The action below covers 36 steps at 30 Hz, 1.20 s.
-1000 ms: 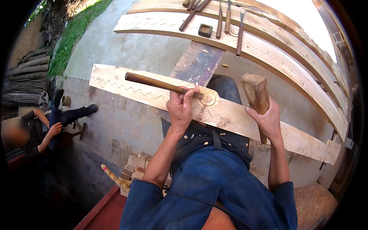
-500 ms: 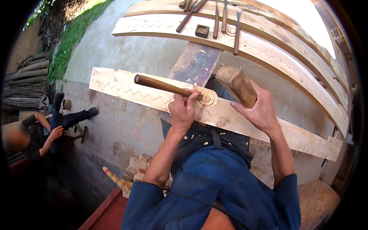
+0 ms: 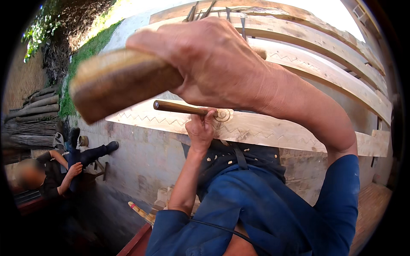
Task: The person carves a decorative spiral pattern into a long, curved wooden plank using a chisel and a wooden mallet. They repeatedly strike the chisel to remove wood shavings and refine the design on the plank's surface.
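My left hand (image 3: 200,129) is closed around the lower part of a wooden-handled chisel (image 3: 175,106), its tip down by a carved spiral rosette (image 3: 223,115). The rosette lies on a pale plank (image 3: 256,128) cut with zigzag lines. Raised close to the camera, my right hand (image 3: 213,59) grips a thick wooden mallet (image 3: 128,79), whose block points left above the chisel. The mallet and my right hand hide part of the planks behind. The chisel's blade is hidden at my fingers.
More long planks (image 3: 299,38) lie beyond, one with zigzag carving. Several chisels (image 3: 243,26) rest on them. At left a person (image 3: 55,170) sits with hands together, near stacked logs (image 3: 38,102). Wood blocks (image 3: 164,198) stand by my left elbow. Wood chips dot my dark apron (image 3: 226,160).
My right hand has lifted the mallet up and to the left, from beside the rosette to close before the camera. My left hand still holds the chisel at the rosette.
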Available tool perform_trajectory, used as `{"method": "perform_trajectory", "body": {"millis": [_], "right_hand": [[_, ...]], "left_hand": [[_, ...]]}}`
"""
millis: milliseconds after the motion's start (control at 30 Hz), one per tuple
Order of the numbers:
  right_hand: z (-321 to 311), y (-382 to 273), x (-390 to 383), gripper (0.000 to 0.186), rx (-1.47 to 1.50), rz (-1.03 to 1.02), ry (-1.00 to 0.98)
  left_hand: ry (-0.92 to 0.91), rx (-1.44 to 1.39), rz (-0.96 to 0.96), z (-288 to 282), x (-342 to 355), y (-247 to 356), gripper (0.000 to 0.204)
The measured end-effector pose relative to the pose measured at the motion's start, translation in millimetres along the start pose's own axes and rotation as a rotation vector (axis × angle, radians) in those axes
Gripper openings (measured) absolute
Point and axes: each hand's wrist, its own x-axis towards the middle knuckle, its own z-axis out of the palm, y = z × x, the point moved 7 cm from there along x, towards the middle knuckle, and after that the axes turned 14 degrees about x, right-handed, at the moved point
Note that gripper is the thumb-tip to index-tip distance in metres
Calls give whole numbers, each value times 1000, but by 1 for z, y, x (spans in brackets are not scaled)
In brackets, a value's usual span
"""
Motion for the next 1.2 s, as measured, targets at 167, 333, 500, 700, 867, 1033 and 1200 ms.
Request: {"method": "perform_trajectory", "body": {"millis": [167,333,500,700,867,1033,1200], "right_hand": [[2,-6,16,12,-390,-256,-108],[-18,-11,15,12,-33,93,-40],[-2,0,-1,11,-335,-121,-93],[1,14,-17,30,-122,30,54],[-20,12,-9,14,-381,-82,52],[-20,8,-10,20,-258,44,14],[-8,13,-13,30,-535,-55,-100]], "left_hand": [[-33,2,-9,6,-3,-7,16],[11,-68,-6,6,-1,-6,19],[-81,39,-41,4,0,0,16],[-45,-5,-8,9,1,-1,16],[-77,6,-26,5,-1,0,16],[-4,-45,-9,12,4,1,18],[-98,20,-93,2,4,-4,12]]}}
